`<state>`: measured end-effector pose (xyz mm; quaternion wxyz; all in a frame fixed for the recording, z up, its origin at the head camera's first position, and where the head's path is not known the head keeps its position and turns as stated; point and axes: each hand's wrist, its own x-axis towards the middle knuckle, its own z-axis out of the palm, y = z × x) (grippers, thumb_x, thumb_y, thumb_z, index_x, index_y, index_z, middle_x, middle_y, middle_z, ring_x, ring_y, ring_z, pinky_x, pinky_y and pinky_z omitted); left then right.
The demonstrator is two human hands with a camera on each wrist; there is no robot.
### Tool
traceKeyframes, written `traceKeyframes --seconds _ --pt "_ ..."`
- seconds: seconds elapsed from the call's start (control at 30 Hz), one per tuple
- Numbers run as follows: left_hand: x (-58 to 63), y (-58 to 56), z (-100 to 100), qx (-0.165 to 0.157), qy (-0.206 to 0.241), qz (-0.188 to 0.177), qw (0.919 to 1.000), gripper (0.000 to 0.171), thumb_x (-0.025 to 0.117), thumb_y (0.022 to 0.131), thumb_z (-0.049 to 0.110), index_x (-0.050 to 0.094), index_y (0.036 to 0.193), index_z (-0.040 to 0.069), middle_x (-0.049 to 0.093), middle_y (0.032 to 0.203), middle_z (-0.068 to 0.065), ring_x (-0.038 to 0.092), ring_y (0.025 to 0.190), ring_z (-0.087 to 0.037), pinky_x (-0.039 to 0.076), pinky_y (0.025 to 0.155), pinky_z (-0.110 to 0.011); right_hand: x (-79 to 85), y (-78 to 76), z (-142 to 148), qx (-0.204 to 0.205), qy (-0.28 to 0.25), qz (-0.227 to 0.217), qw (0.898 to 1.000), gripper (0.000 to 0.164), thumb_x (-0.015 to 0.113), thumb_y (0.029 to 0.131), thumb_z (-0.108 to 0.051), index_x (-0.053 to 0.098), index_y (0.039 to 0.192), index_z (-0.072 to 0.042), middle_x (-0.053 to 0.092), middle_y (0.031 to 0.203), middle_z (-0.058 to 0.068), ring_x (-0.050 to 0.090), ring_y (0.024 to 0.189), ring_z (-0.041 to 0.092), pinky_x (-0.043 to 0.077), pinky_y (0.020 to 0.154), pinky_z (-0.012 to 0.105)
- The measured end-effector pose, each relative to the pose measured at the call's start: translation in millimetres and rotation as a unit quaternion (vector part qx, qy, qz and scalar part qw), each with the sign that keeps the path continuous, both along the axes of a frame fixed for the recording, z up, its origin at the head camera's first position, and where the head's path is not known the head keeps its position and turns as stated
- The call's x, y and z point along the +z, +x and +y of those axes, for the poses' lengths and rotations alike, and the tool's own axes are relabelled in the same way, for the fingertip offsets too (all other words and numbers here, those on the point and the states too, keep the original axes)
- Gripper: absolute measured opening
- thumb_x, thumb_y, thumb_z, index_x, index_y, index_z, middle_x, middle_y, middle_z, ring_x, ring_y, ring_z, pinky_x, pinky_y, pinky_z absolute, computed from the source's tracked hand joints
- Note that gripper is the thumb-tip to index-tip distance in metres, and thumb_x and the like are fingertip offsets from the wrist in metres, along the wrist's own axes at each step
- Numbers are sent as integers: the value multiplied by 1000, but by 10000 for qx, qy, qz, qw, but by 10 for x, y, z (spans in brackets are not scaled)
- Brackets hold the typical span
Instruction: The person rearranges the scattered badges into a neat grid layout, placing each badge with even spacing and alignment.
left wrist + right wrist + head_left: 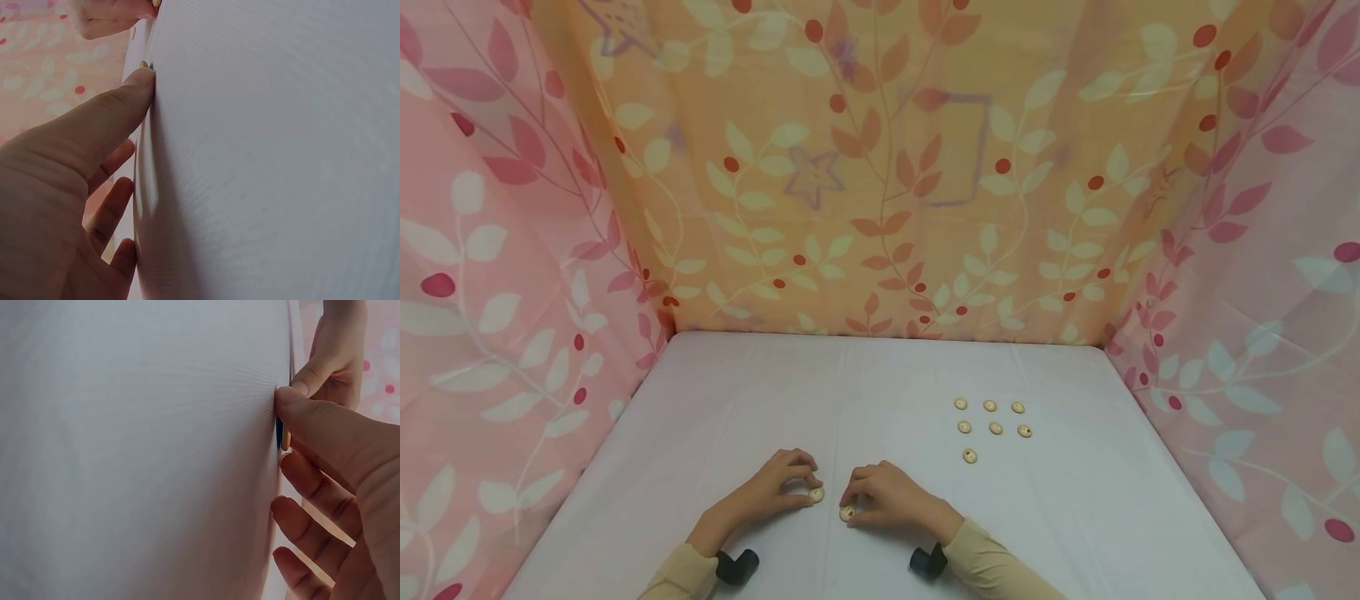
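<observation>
In the head view my left hand [778, 485] pinches a small round wooden disc [816, 495] between thumb and fingertips, low over the white tabletop. Just right of it, my right hand [891, 500] holds a second wooden disc [847, 514], which bears a dark spot, by its edge. A narrow gap separates the two discs. From the left wrist, the thumb [115, 109] mostly covers its disc [144, 64]. The right wrist view shows the other disc [286, 439] edge-on beneath the thumb, with the remaining fingers bent near the cloth.
Several similar discs [996, 428] lie in short rows to the right of my hands, with a lone disc [970, 456] nearest me. A white cloth covers the table [760, 392]. Patterned curtains [880, 250] enclose its back and both sides.
</observation>
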<state>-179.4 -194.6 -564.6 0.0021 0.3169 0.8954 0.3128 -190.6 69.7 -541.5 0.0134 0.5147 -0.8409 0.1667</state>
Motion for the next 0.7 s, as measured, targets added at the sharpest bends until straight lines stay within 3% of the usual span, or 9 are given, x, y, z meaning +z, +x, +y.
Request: traceKeyframes --seconds 0.3,0.7 --pt "20 10 3 -18 27 -131 9999 14 67 82 36 64 95 34 51 115 8 43 109 -15 39 91 -46 -34 -26 2 -256 52 -637 9976 23 71 79 -42 67 95 -27 57 88 -19 48 77 -9 38 71 14" --pt "23 8 1 -26 35 -147 9999 14 66 83 37 65 96 33 51 114 9 43 107 -14 39 90 -44 -3 -20 64 -587 -23 -835 9948 18 71 78 -40 67 91 -29 57 86 -20 48 73 -6 37 69 14"
